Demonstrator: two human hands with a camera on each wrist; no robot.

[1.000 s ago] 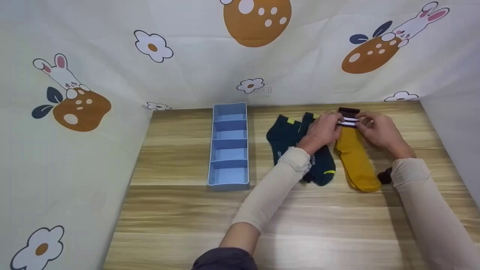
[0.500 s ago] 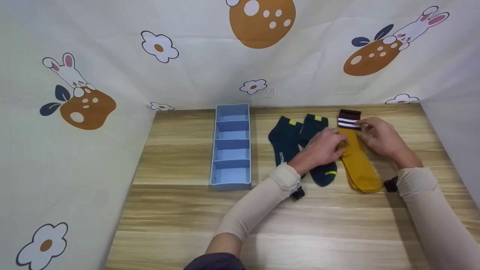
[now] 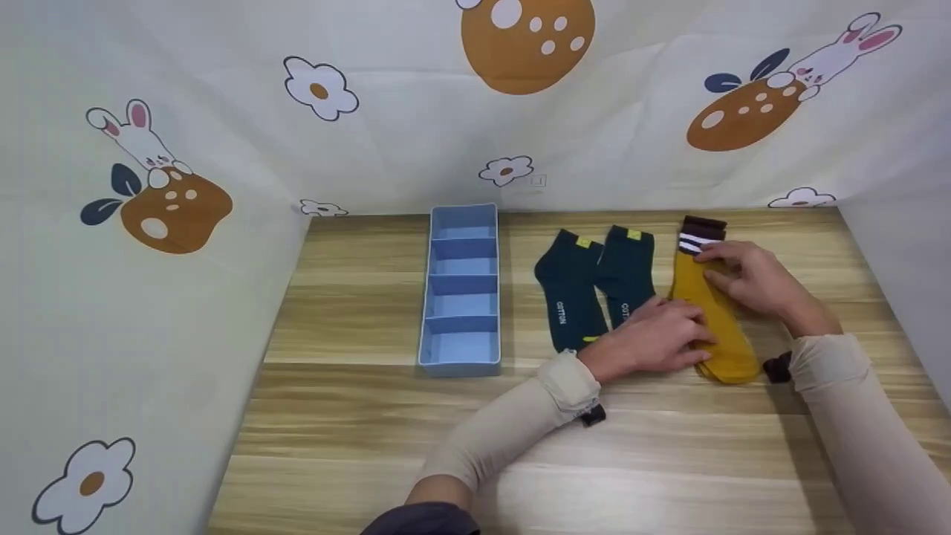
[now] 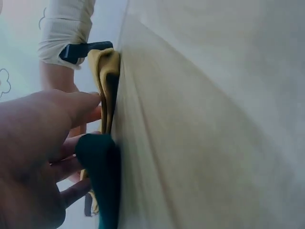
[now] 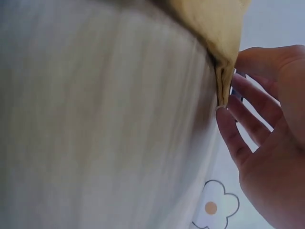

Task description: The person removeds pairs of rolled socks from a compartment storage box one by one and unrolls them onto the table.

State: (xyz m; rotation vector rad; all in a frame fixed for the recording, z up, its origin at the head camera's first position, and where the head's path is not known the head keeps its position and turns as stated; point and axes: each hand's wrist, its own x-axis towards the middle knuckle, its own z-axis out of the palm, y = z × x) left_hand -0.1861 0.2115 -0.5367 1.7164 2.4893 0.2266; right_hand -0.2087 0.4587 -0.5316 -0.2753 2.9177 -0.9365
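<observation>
A pair of mustard-yellow socks [image 3: 692, 282] with dark, white-striped cuffs lies flat, one on the other, at the right of the head view. My left hand [image 3: 661, 338] rests its fingertips on the foot part, fingers loosely bent. At the upper leg, just below the cuffs, my right hand [image 3: 761, 284] touches the right edge. In the right wrist view its fingertips meet the side of the yellow socks [image 5: 212, 28]. Two dark green socks [image 3: 572, 286] lie side by side to the left; my left hand covers the toe of the nearer one.
A blue box [image 3: 461, 369] with several compartments in a row stands left of the socks on the wood-patterned table [image 3: 349, 416]. Cloth-covered walls [image 3: 401, 134] with rabbit and flower prints rise at the back and both sides.
My left hand has slid from the cuffs down the yellow socks to the foot part. The right hand has shifted slightly down from the cuffs. The green socks are now less covered.
</observation>
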